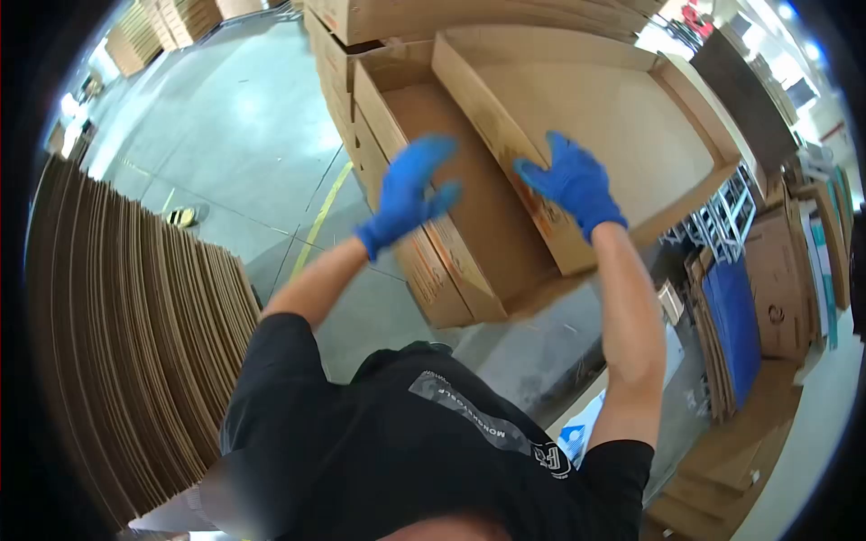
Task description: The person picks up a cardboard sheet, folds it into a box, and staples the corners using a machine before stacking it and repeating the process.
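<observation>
My left hand (pixel 410 194), in a blue glove, hovers over the near long wall of an open cardboard tray (pixel 492 207), thumb and fingers apart and slightly blurred. My right hand (pixel 573 180), also blue-gloved, is at the upper edge of a second cardboard tray's wall (pixel 483 113). Its thumb points across the wall's outer face and its fingers stretch forward, spread from the thumb. This second tray overlaps the right part of the lower one. Printed marks show on the walls of both, and their visible floors are bare brown board.
Flat cardboard sheets (pixel 144 334) stand in a tall stack at my left. More cardboard boxes (pixel 478 16) are piled beyond the trays. A blue panel (pixel 732 325) and a white metal rack (pixel 726 216) are on the right. A yellow line (pixel 323 216) crosses the grey floor (pixel 234 117).
</observation>
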`<act>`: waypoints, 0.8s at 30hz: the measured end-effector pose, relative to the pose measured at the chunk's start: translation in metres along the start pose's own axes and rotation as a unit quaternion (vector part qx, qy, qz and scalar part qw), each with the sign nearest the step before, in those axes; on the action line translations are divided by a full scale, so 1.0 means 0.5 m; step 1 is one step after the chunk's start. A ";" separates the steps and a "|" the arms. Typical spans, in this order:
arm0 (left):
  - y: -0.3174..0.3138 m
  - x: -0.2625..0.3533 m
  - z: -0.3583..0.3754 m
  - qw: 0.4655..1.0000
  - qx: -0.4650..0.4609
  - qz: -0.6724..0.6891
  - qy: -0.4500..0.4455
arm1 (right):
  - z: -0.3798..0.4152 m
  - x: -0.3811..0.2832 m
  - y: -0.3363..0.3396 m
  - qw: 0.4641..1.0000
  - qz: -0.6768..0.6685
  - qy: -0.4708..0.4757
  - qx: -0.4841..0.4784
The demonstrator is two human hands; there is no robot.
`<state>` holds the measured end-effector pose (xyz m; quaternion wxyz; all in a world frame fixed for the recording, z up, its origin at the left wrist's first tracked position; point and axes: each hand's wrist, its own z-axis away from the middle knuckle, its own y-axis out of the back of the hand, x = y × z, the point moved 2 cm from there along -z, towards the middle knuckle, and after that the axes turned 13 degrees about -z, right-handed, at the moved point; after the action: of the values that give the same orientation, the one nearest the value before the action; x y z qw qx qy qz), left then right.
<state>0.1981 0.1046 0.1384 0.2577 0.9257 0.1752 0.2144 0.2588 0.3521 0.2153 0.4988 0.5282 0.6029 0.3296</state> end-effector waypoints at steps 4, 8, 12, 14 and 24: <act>-0.059 0.082 0.082 0.995 -0.062 -0.067 0.029 | -0.003 0.043 -0.146 0.990 -0.073 -0.111 -0.054; -0.138 0.065 0.102 0.997 -0.035 -0.021 0.067 | 0.003 0.041 -0.178 0.986 -0.115 -0.106 -0.049; -0.154 0.040 0.101 0.998 -0.014 -0.007 0.060 | -0.004 -0.047 -0.150 0.987 -0.121 -0.071 -0.083; -0.123 0.057 0.095 0.997 -0.035 -0.019 0.064 | 0.017 -0.073 -0.145 0.978 -0.179 -0.060 -0.085; -0.043 0.459 0.185 0.780 -0.279 0.466 -0.311 | 0.498 -0.042 0.110 0.934 -0.205 -0.068 0.285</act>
<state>0.4328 0.1846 0.1250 0.4140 0.7982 -0.4349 0.0488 0.5108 0.3121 0.2005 0.4236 0.5346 0.7312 -0.0022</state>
